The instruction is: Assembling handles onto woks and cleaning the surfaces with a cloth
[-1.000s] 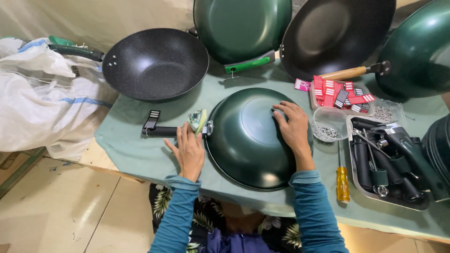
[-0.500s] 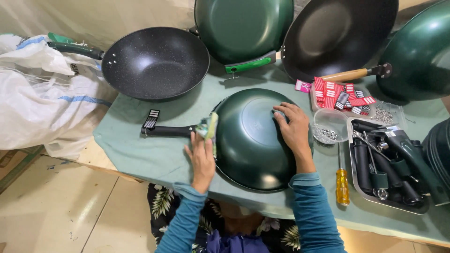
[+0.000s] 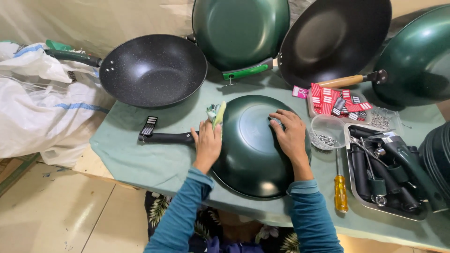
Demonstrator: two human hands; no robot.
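A dark green pan [image 3: 255,154] lies upside down on the table in front of me. Its black handle [image 3: 161,137] points left. My left hand [image 3: 207,143] rests where the handle meets the pan's rim and holds a small yellow-green piece [image 3: 218,114] against that joint. My right hand [image 3: 290,136] lies flat on the pan's upturned base, fingers spread, pressing it down.
A black speckled wok [image 3: 152,70] stands at the back left, other green and black pans [image 3: 241,30] behind. A metal tray of black handles [image 3: 389,171], a screwdriver [image 3: 341,189], a bowl of screws [image 3: 326,136] and red packets [image 3: 337,100] sit right. White sacks [image 3: 37,103] lie left.
My left hand moved from the table beside the handle onto the joint of handle and pan, bringing the small yellow-green piece to the rim. The right hand stayed on the pan.
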